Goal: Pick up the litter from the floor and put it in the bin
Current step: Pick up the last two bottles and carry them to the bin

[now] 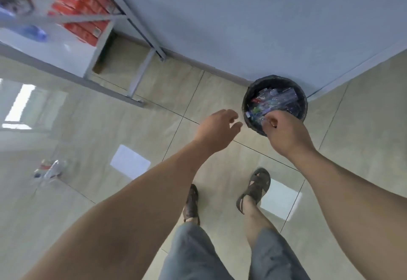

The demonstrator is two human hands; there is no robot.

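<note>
A metal shelf (pixel 123 26) is standing left of the bin (pixel 274 103); left hand (pixel 217 128) is hovering loosely open, right hand (pixel 284 132) is curling over the bin, contents unclear

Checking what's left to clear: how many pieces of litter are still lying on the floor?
1: a crumpled clear plastic bottle lies on the tiles at the far left, well away from the bin. More could lie outside the view or under the shelving.

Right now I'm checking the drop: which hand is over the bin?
The right hand, fingers curled, overlaps the near rim of the black bin. The left hand hangs over bare floor tile beside it.
</note>
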